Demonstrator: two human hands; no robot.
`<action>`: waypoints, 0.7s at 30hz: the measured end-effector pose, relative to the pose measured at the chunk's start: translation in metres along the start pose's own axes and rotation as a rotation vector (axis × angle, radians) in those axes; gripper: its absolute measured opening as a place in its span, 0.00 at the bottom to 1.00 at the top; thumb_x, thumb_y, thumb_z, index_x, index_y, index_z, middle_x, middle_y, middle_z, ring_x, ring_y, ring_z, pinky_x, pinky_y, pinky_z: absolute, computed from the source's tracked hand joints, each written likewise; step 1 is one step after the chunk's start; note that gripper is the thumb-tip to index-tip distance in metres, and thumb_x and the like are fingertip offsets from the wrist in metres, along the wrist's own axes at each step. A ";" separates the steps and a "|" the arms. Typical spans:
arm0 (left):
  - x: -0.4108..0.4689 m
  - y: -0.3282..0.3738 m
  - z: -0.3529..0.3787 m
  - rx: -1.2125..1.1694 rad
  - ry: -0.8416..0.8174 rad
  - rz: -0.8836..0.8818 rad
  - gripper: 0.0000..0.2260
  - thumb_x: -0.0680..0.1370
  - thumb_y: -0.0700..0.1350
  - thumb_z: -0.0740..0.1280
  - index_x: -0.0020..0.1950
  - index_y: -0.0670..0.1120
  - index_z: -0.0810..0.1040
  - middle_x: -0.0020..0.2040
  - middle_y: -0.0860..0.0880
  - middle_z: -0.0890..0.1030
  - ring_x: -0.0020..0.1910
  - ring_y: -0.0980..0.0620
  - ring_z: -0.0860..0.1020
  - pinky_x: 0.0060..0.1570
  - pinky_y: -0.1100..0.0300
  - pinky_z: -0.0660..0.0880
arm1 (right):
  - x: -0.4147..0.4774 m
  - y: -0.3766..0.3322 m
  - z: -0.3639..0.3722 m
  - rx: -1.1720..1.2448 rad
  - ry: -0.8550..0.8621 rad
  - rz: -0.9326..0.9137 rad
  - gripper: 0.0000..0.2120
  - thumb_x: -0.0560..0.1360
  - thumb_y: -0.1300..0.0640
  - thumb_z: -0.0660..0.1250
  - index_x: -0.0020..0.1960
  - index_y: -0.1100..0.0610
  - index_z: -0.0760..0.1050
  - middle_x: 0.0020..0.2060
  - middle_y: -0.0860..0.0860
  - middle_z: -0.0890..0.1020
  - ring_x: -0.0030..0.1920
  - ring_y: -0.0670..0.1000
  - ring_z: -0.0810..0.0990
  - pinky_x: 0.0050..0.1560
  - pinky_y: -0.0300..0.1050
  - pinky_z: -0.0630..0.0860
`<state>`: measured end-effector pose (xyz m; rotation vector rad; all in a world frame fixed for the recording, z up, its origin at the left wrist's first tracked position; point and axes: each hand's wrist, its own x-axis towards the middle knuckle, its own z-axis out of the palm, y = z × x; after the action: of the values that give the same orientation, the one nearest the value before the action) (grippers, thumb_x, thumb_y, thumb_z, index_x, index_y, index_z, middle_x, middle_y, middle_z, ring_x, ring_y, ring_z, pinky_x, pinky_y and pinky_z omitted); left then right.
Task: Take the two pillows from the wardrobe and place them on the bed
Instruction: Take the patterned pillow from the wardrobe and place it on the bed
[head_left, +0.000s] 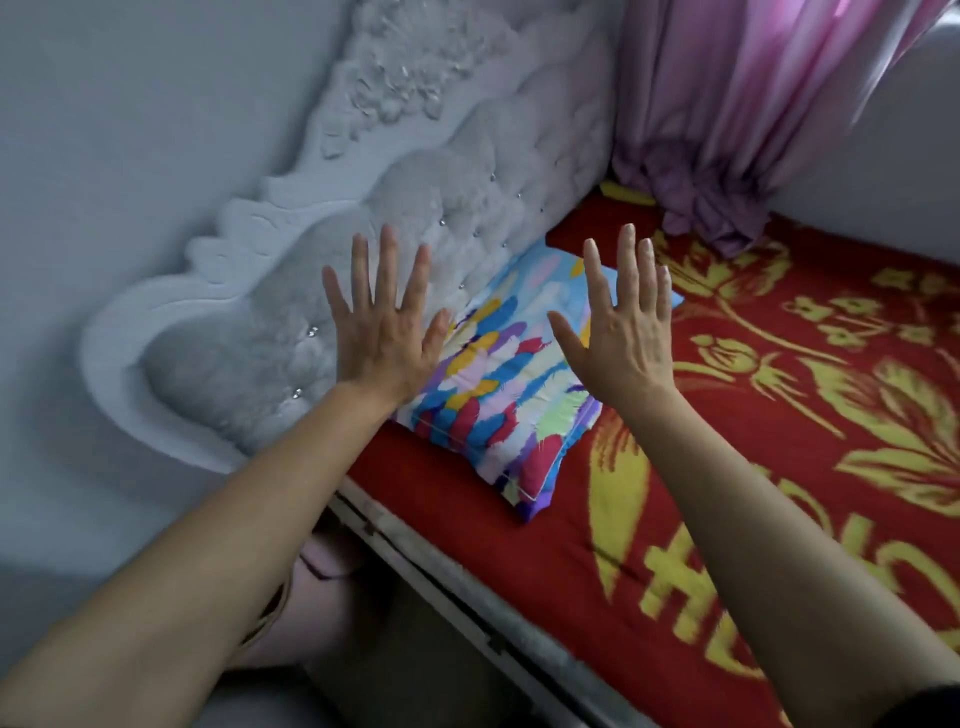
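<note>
A pillow (511, 379) with a bright feather print in blue, pink, yellow and purple lies on the bed (779, 467), which has a red cover with yellow flowers. The pillow rests against the white tufted headboard (395, 218). It looks like a stack of two, with a second edge showing at its lower corner. My left hand (382, 325) hovers over the pillow's left end, fingers spread, holding nothing. My right hand (621, 322) is raised over the pillow's right side, also spread and empty. No wardrobe is in view.
A pink curtain (727, 119) hangs at the far corner and bunches onto the bed. A grey wall (104, 156) runs along the left. The bed's side rail (467, 587) crosses the lower middle, with dark floor space beside it.
</note>
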<state>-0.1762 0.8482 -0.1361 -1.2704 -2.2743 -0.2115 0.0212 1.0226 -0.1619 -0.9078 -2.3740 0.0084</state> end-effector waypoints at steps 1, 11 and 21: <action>-0.005 -0.004 -0.021 0.004 0.008 -0.024 0.29 0.81 0.59 0.53 0.80 0.50 0.54 0.80 0.40 0.53 0.78 0.35 0.51 0.71 0.29 0.51 | -0.005 -0.009 -0.016 -0.002 0.002 -0.016 0.36 0.80 0.37 0.57 0.81 0.53 0.52 0.80 0.62 0.51 0.79 0.64 0.50 0.77 0.64 0.51; -0.122 0.007 -0.156 -0.146 0.057 -0.108 0.31 0.79 0.58 0.55 0.80 0.51 0.51 0.80 0.40 0.52 0.78 0.37 0.52 0.71 0.30 0.54 | -0.126 -0.085 -0.154 -0.083 0.077 -0.137 0.36 0.80 0.37 0.56 0.81 0.52 0.51 0.80 0.61 0.51 0.80 0.63 0.50 0.78 0.63 0.50; -0.310 -0.005 -0.271 0.004 -0.010 -0.241 0.31 0.79 0.58 0.56 0.80 0.50 0.54 0.80 0.39 0.52 0.78 0.38 0.52 0.72 0.31 0.53 | -0.229 -0.127 -0.221 -0.117 -0.037 -0.436 0.36 0.78 0.34 0.54 0.81 0.51 0.54 0.80 0.61 0.49 0.80 0.63 0.50 0.78 0.63 0.49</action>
<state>0.0502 0.5122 -0.0627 -0.9951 -2.4323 -0.2862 0.1964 0.7418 -0.0731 -0.4259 -2.5798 -0.2889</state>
